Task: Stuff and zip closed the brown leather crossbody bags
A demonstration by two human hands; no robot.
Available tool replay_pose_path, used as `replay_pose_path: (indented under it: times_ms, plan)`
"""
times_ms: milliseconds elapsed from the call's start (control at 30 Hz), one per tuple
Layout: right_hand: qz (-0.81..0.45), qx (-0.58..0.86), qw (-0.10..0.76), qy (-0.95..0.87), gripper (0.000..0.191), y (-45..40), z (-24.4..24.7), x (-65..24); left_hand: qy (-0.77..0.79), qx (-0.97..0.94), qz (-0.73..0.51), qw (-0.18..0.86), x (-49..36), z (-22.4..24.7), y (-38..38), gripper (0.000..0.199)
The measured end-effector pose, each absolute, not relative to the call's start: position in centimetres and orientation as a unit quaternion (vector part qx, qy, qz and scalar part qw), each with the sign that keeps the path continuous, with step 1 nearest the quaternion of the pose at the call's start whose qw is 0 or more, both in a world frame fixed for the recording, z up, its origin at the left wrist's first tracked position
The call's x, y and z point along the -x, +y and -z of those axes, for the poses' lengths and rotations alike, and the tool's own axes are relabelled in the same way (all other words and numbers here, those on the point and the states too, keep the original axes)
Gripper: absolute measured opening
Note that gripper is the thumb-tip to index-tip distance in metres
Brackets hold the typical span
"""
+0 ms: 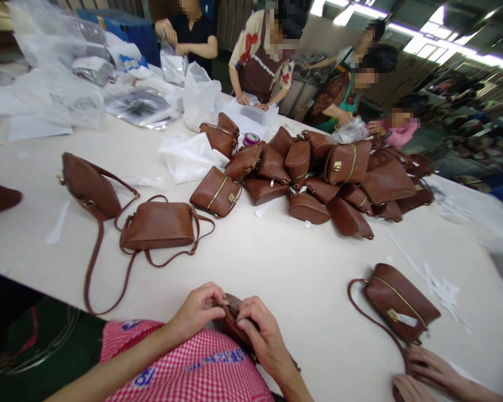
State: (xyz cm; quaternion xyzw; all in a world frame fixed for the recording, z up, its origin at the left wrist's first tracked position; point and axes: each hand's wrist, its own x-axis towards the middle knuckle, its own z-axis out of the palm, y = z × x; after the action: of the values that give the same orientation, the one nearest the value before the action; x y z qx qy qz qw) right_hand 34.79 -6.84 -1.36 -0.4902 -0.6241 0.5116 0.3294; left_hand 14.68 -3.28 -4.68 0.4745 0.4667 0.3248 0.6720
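Observation:
Close to my body, at the table's near edge, is a brown leather handbag (233, 329), partly covered by my hands. My left hand (203, 306) pinches its upper edge with thumb and fingers. On its other side my right hand (262, 324) grips the bag with curled fingers, the thumb near the opening. The lower part of this bag is hidden behind my right hand and the checked apron (209, 368). Beyond my left hand lies another brown bag (159, 226) with its strap looped on the table.
A large pile of brown bags (302, 173) covers the far middle of the white table (285, 262). At right, another person's hands (431, 368) hold the strap of a bag (398, 301). White paper strips (442, 287) lie beside it. Several people stand along the far side among plastic wrapping (201, 95).

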Motion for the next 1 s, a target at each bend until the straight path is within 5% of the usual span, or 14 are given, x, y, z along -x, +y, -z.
replay_pose_path:
  times_ms: [367,667,1000]
  plan:
    - [-0.513,0.478,0.342,-0.625,0.012,-6.6,1.3,-34.7,0.469,-0.545,-0.279,0.637,-15.3,3.9,-2.9,0.002]
    - [-0.510,0.527,0.349,-0.583,0.011,-6.3,1.7,-34.4,0.370,-0.676,-0.278,0.574,-15.5,2.3,-2.6,0.025]
    - [-0.501,0.529,0.345,-0.591,0.012,-6.2,1.5,-34.4,0.432,-0.719,-0.229,0.494,-15.6,1.4,-2.8,0.027]
